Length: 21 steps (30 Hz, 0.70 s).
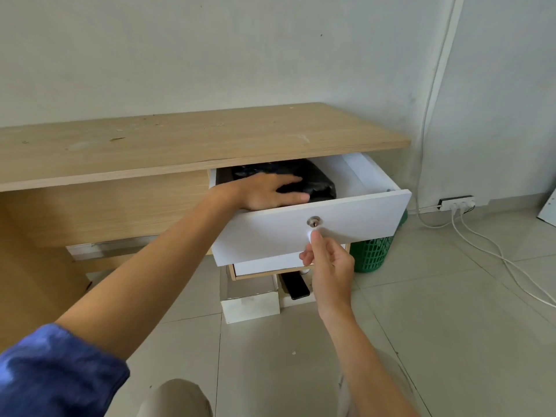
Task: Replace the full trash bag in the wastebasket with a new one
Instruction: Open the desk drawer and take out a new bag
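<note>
A white drawer (355, 218) stands pulled out from under the wooden desk top (186, 139). Inside it lies a bundle of black trash bags (319, 182). My left hand (267, 191) reaches into the drawer and closes on the bundle, fingers on top and thumb at its near side. My right hand (328, 266) pinches the small white knob (310, 234) on the drawer front, just below the metal lock (313, 221). The green mesh wastebasket (373, 254) stands on the floor to the right, mostly hidden behind the drawer; its contents are not visible.
Below the open drawer sit a second drawer (264, 264), a white box (249, 305) and a dark flat object (296, 287) on the tiled floor. A power strip (455, 203) with white cables (493, 251) lies at the right wall. My knees are at the bottom edge.
</note>
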### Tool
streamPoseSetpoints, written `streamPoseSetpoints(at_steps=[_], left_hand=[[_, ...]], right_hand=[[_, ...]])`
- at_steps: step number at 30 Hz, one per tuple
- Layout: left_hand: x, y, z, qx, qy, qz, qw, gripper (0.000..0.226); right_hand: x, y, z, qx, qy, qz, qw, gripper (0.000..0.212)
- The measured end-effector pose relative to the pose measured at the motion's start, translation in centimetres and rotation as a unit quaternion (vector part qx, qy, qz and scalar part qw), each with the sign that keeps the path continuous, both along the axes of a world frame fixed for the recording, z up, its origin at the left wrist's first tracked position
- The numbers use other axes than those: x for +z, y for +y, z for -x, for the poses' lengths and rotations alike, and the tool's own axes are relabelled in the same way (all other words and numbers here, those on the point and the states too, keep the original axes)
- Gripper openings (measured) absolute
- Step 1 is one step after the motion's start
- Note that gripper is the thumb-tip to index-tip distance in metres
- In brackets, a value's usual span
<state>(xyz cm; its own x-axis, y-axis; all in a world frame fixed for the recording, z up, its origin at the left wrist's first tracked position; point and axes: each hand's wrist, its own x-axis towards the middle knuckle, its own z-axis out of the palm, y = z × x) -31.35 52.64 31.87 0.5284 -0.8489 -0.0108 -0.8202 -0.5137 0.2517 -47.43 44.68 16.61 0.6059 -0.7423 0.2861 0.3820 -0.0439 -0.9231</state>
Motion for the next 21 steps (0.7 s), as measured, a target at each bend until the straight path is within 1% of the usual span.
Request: streamPoseSetpoints(at_steps=[1, 3, 5, 7, 8, 10, 13, 16, 18, 21], left_hand=[[-0.4, -0.3, -0.6, 0.011, -0.019, -0.043, 0.999, 0.088], [-0.9, -0.8, -1.5, 0.013, -0.065, -0.082, 0.994, 0.092], [-1.4, -1.1, -1.9, 0.023, -0.097, -0.076, 0.992, 0.091], [-1.7, -1.2, -2.0, 0.029, -0.117, -0.048, 0.992, 0.09], [-1.8, -1.3, -2.0, 0.02, -0.119, -0.031, 0.992, 0.086], [-1.6, -1.3, -2.0, -0.003, -0.105, 0.011, 0.994, 0.068], [-1.0, -1.0, -1.4, -0.025, -0.041, 0.099, 0.994, 0.048], [-0.3, -0.6, -0.2, -0.061, -0.009, 0.191, 0.98, 0.032], [0.7, -0.4, 1.2, -0.078, 0.015, 0.259, 0.963, 0.017], [3.5, -0.1, 3.5, -0.094, 0.02, 0.358, 0.929, 0.026]], right_hand=[[0.0, 0.0, 0.0, 0.001, 0.0, 0.002, 1.0, 0.045], [-0.2, -0.1, 0.1, 0.007, 0.001, 0.0, 1.0, 0.043], [-0.3, 0.0, 0.1, 0.011, 0.002, -0.007, 1.0, 0.043], [-0.4, 0.1, 0.0, 0.014, 0.003, -0.013, 1.0, 0.043], [-0.4, 0.1, -0.1, 0.014, 0.003, -0.015, 1.0, 0.043], [-0.5, 0.0, -0.1, 0.014, 0.003, -0.012, 1.0, 0.043], [-0.6, -0.2, -0.1, 0.02, 0.005, -0.004, 1.0, 0.043], [-0.6, -0.3, 0.0, 0.02, 0.008, 0.005, 1.0, 0.043], [-0.6, -0.3, -0.1, 0.02, 0.004, 0.011, 1.0, 0.045], [-0.1, -0.3, -0.4, 0.017, -0.004, 0.026, 1.0, 0.046]])
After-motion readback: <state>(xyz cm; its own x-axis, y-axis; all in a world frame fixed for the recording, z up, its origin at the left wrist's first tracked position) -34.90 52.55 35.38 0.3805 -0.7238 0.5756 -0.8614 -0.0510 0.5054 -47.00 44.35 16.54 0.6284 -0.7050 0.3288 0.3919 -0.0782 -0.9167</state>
